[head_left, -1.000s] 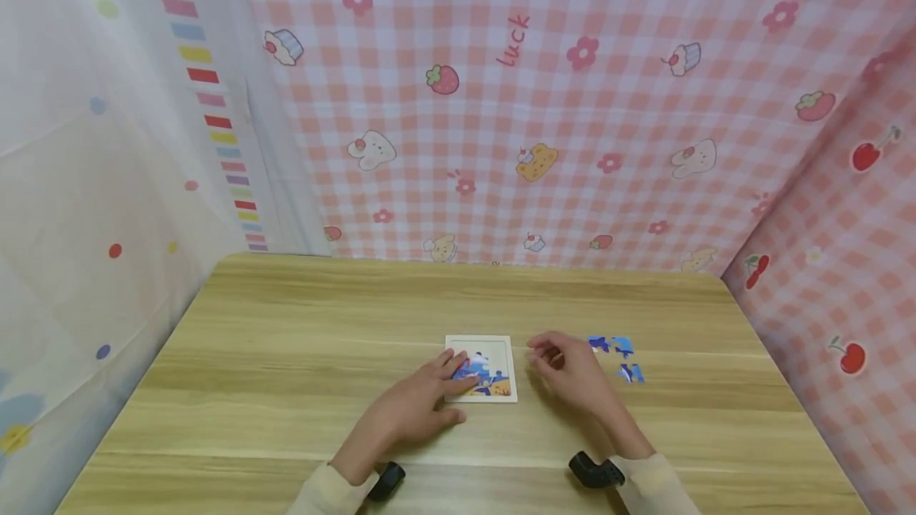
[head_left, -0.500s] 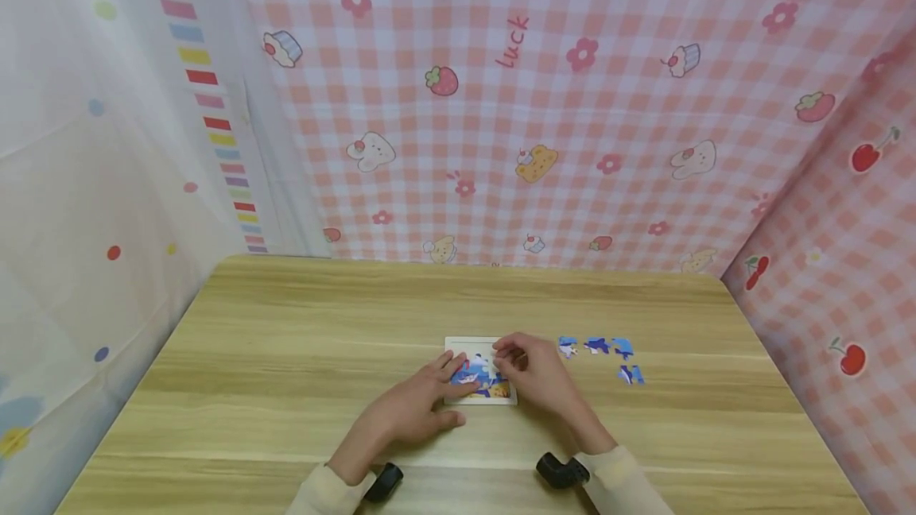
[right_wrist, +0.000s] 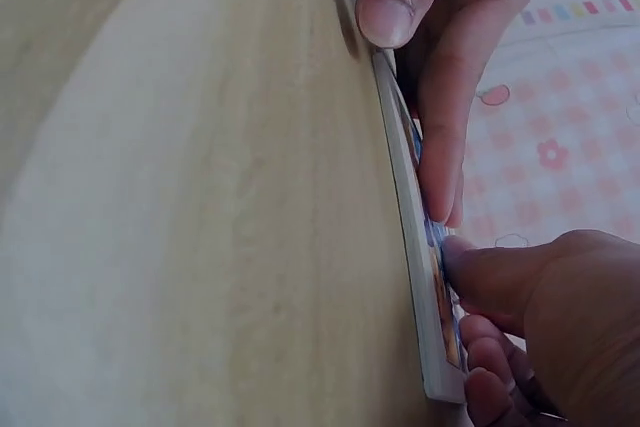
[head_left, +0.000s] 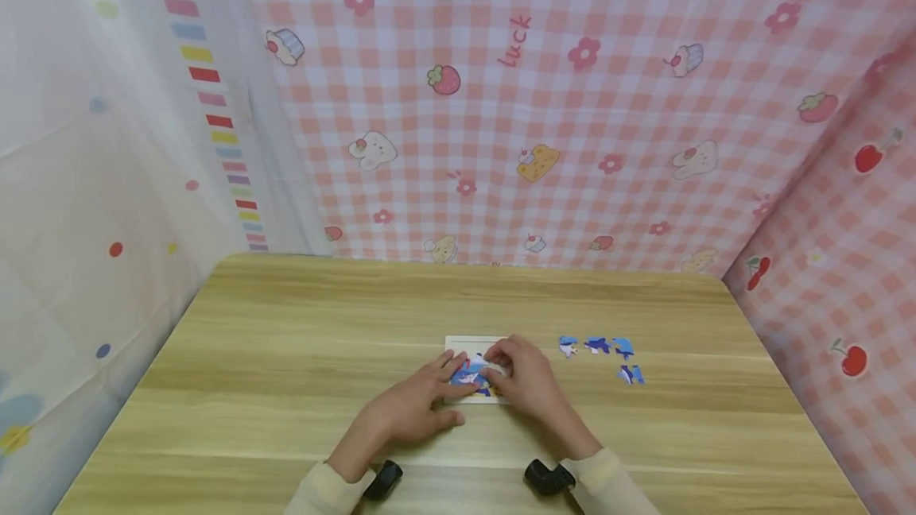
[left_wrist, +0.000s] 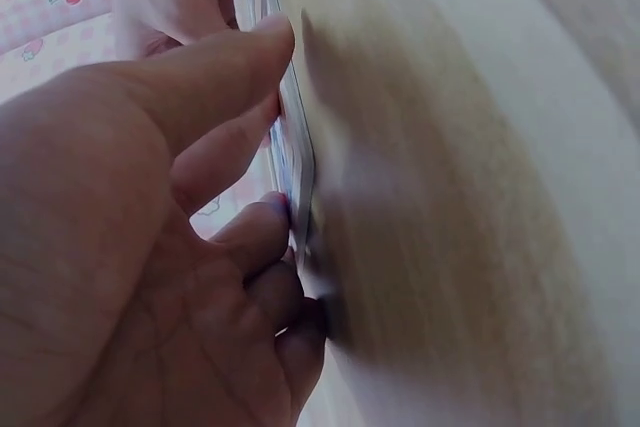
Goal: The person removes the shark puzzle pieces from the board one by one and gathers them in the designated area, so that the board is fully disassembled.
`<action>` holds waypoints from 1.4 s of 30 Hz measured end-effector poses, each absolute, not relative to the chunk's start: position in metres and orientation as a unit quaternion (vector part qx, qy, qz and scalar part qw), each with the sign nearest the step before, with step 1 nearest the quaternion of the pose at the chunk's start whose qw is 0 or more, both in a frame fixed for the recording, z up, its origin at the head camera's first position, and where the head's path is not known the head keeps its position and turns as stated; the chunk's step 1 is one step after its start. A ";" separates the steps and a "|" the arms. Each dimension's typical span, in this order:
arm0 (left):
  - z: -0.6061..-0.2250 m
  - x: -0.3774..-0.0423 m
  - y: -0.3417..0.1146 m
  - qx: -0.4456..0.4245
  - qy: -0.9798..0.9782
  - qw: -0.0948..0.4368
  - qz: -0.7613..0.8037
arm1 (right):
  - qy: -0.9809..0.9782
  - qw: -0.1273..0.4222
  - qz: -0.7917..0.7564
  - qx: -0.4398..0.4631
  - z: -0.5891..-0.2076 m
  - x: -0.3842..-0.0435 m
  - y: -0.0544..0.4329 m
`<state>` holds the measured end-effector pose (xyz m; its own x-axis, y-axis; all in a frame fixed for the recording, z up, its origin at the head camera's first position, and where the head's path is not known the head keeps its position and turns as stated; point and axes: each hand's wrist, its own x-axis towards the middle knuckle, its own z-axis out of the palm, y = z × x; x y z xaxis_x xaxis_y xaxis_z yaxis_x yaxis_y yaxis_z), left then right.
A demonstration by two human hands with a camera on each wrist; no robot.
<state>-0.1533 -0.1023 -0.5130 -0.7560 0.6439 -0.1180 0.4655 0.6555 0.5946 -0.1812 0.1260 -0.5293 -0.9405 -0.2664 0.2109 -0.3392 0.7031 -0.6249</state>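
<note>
A jigsaw puzzle tray (head_left: 465,339) with a pale frame lies on the table, with blue picture pieces (head_left: 470,372) fitted in part of it. My left hand (head_left: 415,405) rests on its left side, fingers spread and fairly straight over frame and pieces. Above the tray's right part is my right hand (head_left: 528,378), thumb and fingertips brought together at the picture. In the right wrist view a bit of blue shows at the thumb tip (right_wrist: 458,252), seemingly a puzzle piece pinched there, mostly hidden by the fingers. The tray's edge (right_wrist: 408,207) lies flat on the wood.
Several loose blue puzzle pieces (head_left: 597,346) lie on the table right of the tray, one of them (head_left: 631,374) nearer the front. The wooden table (head_left: 286,340) meets a pink checked cloth (head_left: 494,205) at its back edge.
My right hand has moved left from beside the tray to over its right part, uncovering a loose piece on the table. My left hand has stayed in place.
</note>
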 end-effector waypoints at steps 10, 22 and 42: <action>-0.509 -0.153 -0.099 0.305 0.902 0.160 0.261 | -0.915 0.039 0.369 0.158 -0.533 -0.184 0.128; -0.509 -0.153 -0.099 0.303 0.904 0.159 0.257 | -0.907 0.057 0.384 0.161 -0.536 -0.181 0.128; -0.508 -0.150 -0.099 0.290 0.908 0.159 0.256 | -0.880 0.027 0.466 0.090 -0.531 -0.174 0.141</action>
